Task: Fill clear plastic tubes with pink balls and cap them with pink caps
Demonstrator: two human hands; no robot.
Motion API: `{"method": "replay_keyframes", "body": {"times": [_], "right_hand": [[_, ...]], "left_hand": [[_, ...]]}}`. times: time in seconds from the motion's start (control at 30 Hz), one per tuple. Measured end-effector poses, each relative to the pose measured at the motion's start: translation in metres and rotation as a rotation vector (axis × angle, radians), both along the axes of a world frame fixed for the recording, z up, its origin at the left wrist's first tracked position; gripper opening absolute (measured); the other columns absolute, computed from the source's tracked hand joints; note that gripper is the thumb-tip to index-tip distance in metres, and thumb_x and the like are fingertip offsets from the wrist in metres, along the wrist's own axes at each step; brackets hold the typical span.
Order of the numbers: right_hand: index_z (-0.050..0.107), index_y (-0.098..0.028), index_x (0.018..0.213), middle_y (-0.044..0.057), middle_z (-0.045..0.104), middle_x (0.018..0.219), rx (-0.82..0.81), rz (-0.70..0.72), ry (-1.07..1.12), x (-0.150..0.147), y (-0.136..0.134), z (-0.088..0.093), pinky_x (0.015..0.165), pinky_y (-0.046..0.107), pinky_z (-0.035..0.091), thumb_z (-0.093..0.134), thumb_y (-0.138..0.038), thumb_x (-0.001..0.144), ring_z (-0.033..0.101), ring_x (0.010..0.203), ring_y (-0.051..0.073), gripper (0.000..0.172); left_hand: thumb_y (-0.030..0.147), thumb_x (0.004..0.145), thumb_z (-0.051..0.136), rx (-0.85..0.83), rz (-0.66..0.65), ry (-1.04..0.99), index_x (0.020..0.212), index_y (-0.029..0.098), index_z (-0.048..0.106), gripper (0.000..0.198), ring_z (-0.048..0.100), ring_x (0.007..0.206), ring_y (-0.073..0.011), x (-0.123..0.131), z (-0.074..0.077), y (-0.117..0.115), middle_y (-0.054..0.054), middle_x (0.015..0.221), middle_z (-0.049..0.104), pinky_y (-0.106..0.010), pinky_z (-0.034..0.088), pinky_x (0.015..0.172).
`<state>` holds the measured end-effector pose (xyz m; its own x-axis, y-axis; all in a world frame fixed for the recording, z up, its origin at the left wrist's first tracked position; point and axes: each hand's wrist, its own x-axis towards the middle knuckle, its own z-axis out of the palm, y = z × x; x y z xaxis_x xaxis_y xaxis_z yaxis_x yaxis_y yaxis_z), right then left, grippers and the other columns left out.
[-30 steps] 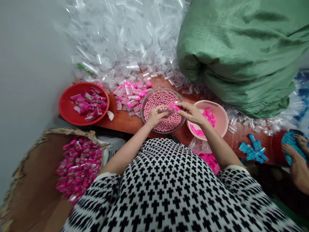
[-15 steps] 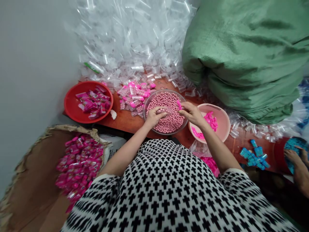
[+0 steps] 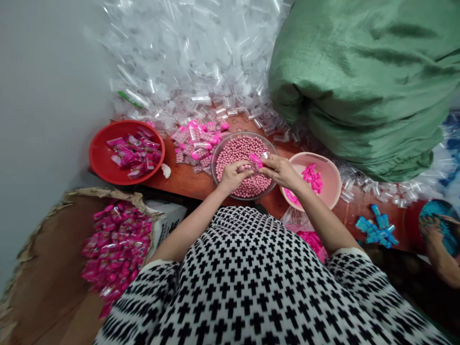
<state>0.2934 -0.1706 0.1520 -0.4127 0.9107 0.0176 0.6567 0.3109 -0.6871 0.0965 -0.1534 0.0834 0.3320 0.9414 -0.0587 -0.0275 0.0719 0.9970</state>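
My left hand (image 3: 233, 176) is closed around a small clear plastic container (image 3: 246, 167) with pink beads in it, over a bowl of pink beads (image 3: 239, 147). Between the fingers of my right hand (image 3: 279, 170) is a bright pink cap (image 3: 256, 160), at the mouth of the container; whether it is seated I cannot tell. Right of the bowl stands a pale pink basket (image 3: 332, 184) with loose pink caps (image 3: 312, 178). Behind and left of the bowl lies a pile of filled containers with pink caps (image 3: 199, 139).
A red basin (image 3: 97, 155) holds pink packets. Below it, an open carton (image 3: 46, 258) is heaped with more. Empty clear containers (image 3: 187, 57) pile up at the back, beside a big green sack (image 3: 359, 86). At right, another person's hand (image 3: 433, 232) is in a bowl of blue beads.
My right hand has moved left with the pink cap, bringing it against the container in my left hand. The other person's hand has shifted in the blue beads.
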Motion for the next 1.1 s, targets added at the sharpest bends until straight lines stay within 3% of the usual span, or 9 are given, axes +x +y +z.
{"method": "replay_keyframes", "body": {"times": [0.3,0.47,0.57,0.67,0.77,0.9,1.1], "right_hand": [[0.068,-0.017,0.101,0.003,0.051,0.077,0.060,-0.005,-0.096,-0.002,-0.010,0.013,0.067,0.027,0.039,0.046,-0.041,0.097,0.048,0.071,0.016,0.034],[0.070,-0.015,0.095,0.006,0.056,0.083,0.001,0.063,-0.112,0.000,-0.006,0.020,0.072,0.028,0.041,0.049,-0.039,0.096,0.051,0.076,0.016,0.031],[0.072,-0.017,0.098,0.005,0.060,0.083,-0.110,0.094,0.009,0.006,0.001,0.021,0.075,0.029,0.043,0.055,-0.042,0.092,0.054,0.079,0.016,0.031],[0.072,-0.018,0.103,0.004,0.065,0.087,-0.348,0.116,0.159,0.017,0.017,0.019,0.080,0.031,0.047,0.063,-0.043,0.086,0.058,0.083,0.017,0.031],[0.064,-0.023,0.123,0.005,0.068,0.112,-0.517,0.124,0.322,0.024,0.038,0.020,0.094,0.039,0.047,0.073,-0.036,0.077,0.061,0.102,0.020,0.048],[0.047,-0.029,0.141,0.006,0.049,0.145,-0.542,0.211,0.464,0.023,0.062,0.028,0.110,0.046,0.037,0.079,-0.023,0.070,0.046,0.132,0.024,0.078],[0.050,-0.024,0.138,0.008,0.048,0.147,-0.619,0.327,0.537,0.019,0.078,0.029,0.114,0.049,0.033,0.076,-0.020,0.072,0.044,0.134,0.025,0.071]], "left_hand": [[0.036,0.077,0.070,0.205,-0.042,0.121,0.088,0.018,0.073,0.021,0.066,0.075,-0.0168,0.002,0.020,-0.006,-0.003,0.083,0.073,-0.027,0.051,0.071],[0.032,0.081,0.065,0.283,-0.065,0.134,0.084,0.020,0.073,0.016,0.064,0.072,-0.0154,0.002,0.032,-0.007,-0.002,0.079,0.072,-0.026,0.049,0.070],[0.035,0.075,0.070,0.162,-0.074,0.062,0.086,0.018,0.074,0.020,0.065,0.075,-0.0165,0.004,0.028,-0.004,-0.003,0.079,0.072,-0.027,0.050,0.072],[0.039,0.062,0.080,-0.059,-0.090,-0.085,0.086,0.016,0.073,0.034,0.066,0.078,-0.0185,0.008,0.021,0.002,-0.004,0.081,0.071,-0.030,0.053,0.073],[0.036,0.055,0.084,-0.249,-0.081,-0.229,0.086,0.014,0.072,0.040,0.066,0.077,-0.0183,0.012,0.020,0.007,-0.003,0.081,0.071,-0.032,0.055,0.074],[0.029,0.053,0.084,-0.411,-0.080,-0.340,0.089,0.014,0.071,0.041,0.068,0.078,-0.0182,0.014,0.034,0.012,-0.003,0.084,0.071,-0.032,0.058,0.071],[0.025,0.051,0.083,-0.480,-0.059,-0.372,0.092,0.013,0.068,0.046,0.069,0.073,-0.0188,0.010,0.049,0.016,-0.004,0.086,0.072,-0.031,0.060,0.060]]}}
